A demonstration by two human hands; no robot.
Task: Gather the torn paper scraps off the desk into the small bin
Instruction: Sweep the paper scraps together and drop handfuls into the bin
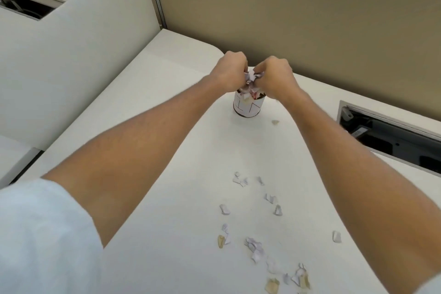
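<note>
Both hands meet directly above the small bin (pixel 249 105), which stands on the white surface (pixel 167 150) near the tan partition (pixel 310 31). The left hand (pixel 231 71) and the right hand (pixel 274 75) are each curled nearly closed, fingertips turned inward toward one another, and together they pinch a bunch of paper scraps (pixel 252 78) between them. Pressing the bunch from two sides probably keeps small pieces from slipping out, and holding it right over the mouth of the bin means whatever is released should fall inside rather than beside it. The bin already shows crumpled scraps heaped to its rim, so the load may need pushing down to stay in.

Loose scraps (pixel 255 248) lie scattered on the surface on the near side of the bin, well apart from it, between the two forearms; one stray piece (pixel 336 237) lies further to the right of that group. A faint smudge (pixel 275 122) marks the surface just beside the bin on its right. Judged from this spread, the task is partly done: one handful is at the bin, and many pieces remain to be collected.
</note>
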